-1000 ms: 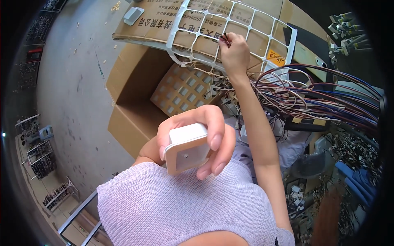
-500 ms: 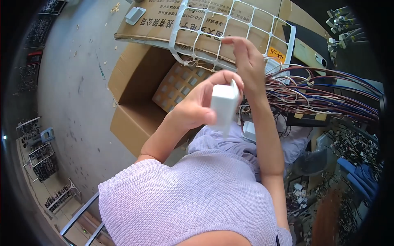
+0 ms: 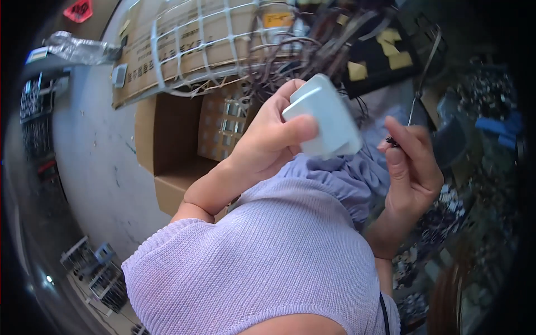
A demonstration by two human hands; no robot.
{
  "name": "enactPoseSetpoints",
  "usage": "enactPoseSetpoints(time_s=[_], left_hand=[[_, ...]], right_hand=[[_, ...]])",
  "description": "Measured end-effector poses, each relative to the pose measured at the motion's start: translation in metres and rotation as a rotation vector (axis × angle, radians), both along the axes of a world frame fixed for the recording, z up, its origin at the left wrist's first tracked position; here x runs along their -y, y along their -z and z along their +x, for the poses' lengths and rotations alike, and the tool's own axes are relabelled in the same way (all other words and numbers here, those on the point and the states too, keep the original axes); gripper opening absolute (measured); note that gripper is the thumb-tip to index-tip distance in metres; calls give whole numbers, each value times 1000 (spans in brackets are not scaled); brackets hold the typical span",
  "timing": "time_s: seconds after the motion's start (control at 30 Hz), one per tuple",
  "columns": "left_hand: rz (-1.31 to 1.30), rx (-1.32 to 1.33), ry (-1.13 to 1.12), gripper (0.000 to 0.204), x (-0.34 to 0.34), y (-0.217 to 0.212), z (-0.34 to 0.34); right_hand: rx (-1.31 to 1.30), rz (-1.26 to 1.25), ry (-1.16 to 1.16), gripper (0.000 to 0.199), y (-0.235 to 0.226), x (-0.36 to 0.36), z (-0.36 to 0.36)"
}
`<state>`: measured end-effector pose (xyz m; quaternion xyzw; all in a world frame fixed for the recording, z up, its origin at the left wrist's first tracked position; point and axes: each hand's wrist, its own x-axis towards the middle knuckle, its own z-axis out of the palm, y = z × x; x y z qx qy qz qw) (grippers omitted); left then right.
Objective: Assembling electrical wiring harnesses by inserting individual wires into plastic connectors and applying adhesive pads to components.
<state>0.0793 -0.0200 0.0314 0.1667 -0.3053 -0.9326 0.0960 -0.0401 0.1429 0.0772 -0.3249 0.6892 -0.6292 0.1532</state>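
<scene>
- Head view: since half a second ago the left hand (image 3: 262, 148) has lifted the white plastic housing (image 3: 324, 117) higher and turned it, so a broad face and a rounded corner now show instead of a narrow edge; the whole view has also swung, bringing the carton closer to centre.
- The right hand (image 3: 413, 167) has come off the white wire grid (image 3: 195, 42) and now sits just beside the housing, its fingers (image 3: 399, 142) pinched narrow on a thin dark wire end (image 3: 392, 143). By the look of it, wire and housing are being brought together.
- The left fingers (image 3: 290, 131) wrap the housing firmly, thumb across its lower edge; the piece is held in the air above the lap in lilac cloth (image 3: 340, 178), touching nothing else.
- An open brown cardboard carton (image 3: 173, 162) stands on the grey floor (image 3: 95, 167) to the left, with a divider of square cells (image 3: 223, 125) inside.
- A flat brown box with dark print (image 3: 167, 61) lies under the grid at the top.
- A small yellow label (image 3: 277, 19) sits at the top centre; yellow paper squares (image 3: 391, 47) lie on a dark surface at the upper right; a red diamond-shaped sign (image 3: 78, 10) shows at the top left.
- A tangle of dark wires (image 3: 312, 39) spreads behind the housing.
</scene>
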Motion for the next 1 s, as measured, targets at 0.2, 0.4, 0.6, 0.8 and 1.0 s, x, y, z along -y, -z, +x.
enactPoseSetpoints(time_s=[0.2, 0.4, 0.6, 0.8, 1.0], left_hand=[[159, 53, 69, 44, -35, -15, -50], [143, 110, 62, 37, -52, -18, -67], [178, 68, 104, 37, -53, -17, -71], [198, 105, 82, 38, -54, -14, -74], [55, 115, 19, 38, -56, -9, -79]], right_hand=[[87, -155, 214, 19, 30, -33, -8], [-65, -146, 177, 16, 40, -36, -20], [114, -302, 246, 18, 45, -33, -24], [-117, -91, 253, 17, 44, -33, -26], [-286, -10, 241, 17, 38, -23, -32]])
